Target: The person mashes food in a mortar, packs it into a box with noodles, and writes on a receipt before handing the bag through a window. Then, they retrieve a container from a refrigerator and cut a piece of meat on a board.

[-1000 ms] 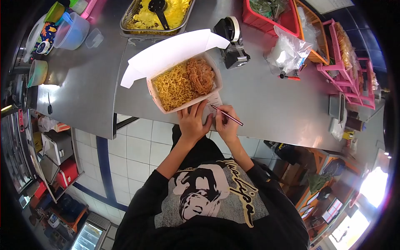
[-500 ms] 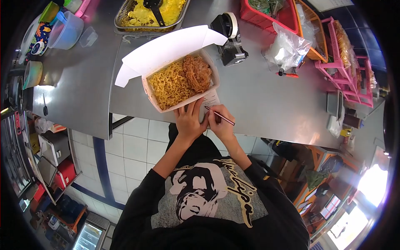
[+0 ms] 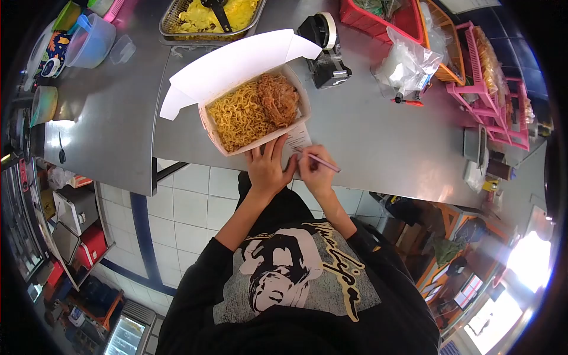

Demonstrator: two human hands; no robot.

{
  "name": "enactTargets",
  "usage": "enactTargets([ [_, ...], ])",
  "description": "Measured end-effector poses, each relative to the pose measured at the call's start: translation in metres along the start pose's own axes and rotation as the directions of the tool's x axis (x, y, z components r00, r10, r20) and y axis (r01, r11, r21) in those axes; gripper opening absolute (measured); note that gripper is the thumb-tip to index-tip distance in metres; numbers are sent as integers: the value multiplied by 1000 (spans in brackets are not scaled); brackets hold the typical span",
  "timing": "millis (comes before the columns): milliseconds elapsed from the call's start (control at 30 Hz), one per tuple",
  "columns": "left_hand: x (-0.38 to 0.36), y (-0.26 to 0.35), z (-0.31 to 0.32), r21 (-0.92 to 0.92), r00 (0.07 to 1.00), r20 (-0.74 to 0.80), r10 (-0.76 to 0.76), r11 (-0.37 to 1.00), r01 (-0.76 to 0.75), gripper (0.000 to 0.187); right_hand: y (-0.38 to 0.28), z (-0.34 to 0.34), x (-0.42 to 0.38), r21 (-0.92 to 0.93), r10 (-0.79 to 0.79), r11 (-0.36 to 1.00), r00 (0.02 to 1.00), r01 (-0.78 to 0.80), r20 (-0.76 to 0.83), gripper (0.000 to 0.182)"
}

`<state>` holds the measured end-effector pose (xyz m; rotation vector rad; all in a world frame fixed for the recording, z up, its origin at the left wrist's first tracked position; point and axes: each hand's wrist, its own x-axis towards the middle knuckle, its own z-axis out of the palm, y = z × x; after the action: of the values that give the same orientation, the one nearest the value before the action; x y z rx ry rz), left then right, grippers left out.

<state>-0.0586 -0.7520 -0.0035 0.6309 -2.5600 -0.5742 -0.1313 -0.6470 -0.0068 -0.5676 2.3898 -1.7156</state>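
Note:
An open white takeaway box on the steel counter holds yellow noodles and a piece of fried chicken. Its lid is folded back, away from me. Against the box's near side, my left hand rests with its fingers stretched out and spread. A printed paper slip lies partly under the box, by my left fingertips. My right hand grips a slim pen beside the slip; the pen's tip is hidden behind my fingers.
Behind the box stand a metal tray of yellow food with a black spoon and a black tape dispenser. Rightward are a plastic bag, a red basket and a pink rack. Plastic tubs and scissors lie left.
My right hand has shifted slightly right, and the pen has tilted to a flatter angle. The left hand stays by the box. The whole view has moved a little.

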Motion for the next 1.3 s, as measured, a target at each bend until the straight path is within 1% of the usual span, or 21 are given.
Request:
enactTargets([
  [33,0,0,0,-5,1000,4,1,1000,-1,49,-2,0,-1,-40,-148,988,985,152,86,10],
  [133,-1,1,0,-5,1000,3,-2,1000,2,49,4,-4,0,47,-24,999,998,26,-52,11],
  [167,-1,1,0,-3,1000,1,-4,1000,4,49,5,-4,0,48,-25,998,998,28,-49,11],
  [233,0,1,-1,5,1000,7,5,1000,-5,49,1,-4,-1,-43,-177,983,984,178,24,11],
  [300,0,0,-1,5,1000,17,4,1000,-4,49,0,-5,-2,-57,-192,979,978,197,82,11],
  [367,-1,1,-2,7,1000,25,1,1000,-2,49,1,-4,-1,-95,-144,985,990,144,9,10],
  [400,0,1,-1,7,1000,24,1,1000,-1,49,4,-1,-1,4,8,1000,996,-8,-91,10],
  [433,0,1,-1,6,1000,22,1,1000,-1,49,6,-2,-2,5,7,1000,996,-6,-90,10],
  [533,0,2,-1,14,1000,-1,7,1000,-7,49,-1,-3,-2,-115,-199,972,979,203,39,11],
  [667,-1,0,1,7,1000,4,1,1000,-1,49,2,-5,-2,10,-63,998,997,63,-35,11],
  [733,0,1,0,18,1000,8,10,1000,-10,49,1,-3,-3,-62,-206,976,976,211,78,10],
  [767,-1,1,0,19,1000,11,12,1000,-12,49,2,-3,-4,-62,-204,976,976,208,76,10],
  [833,0,0,1,8,1000,-5,12,1000,-12,49,6,-4,-2,-61,-78,996,992,72,-99,10],
  [867,-1,1,1,9,1000,-5,12,1000,-12,49,6,-5,-2,-60,-78,996,992,72,-98,10],
  [933,-1,2,0,31,1000,3,7,999,-7,50,2,-7,-2,-91,-217,971,975,221,52,10],
  [967,-1,2,0,31,1000,4,12,999,-12,50,3,-8,-1,-92,-217,971,975,220,48,10],
  [1033,-1,1,1,25,1000,15,15,1000,-15,51,7,-8,1,-20,-119,993,990,118,-69,6],
  [1167,-1,5,-1,45,1000,21,11,999,-11,50,9,-6,-2,-49,-93,995,990,88,-106,9],
  [1233,-1,9,-5,167,997,80,-24,986,11,50,8,-8,0,113,77,992,987,-61,-144,7],
  [1267,-2,11,-7,228,996,83,-19,974,-1,53,9,-12,7,120,69,991,987,-52,-144,7],
  [1300,-5,15,-8,235,997,76,-16,972,-2,53,4,-22,19,-104,-145,986,979,131,-144,10],
])
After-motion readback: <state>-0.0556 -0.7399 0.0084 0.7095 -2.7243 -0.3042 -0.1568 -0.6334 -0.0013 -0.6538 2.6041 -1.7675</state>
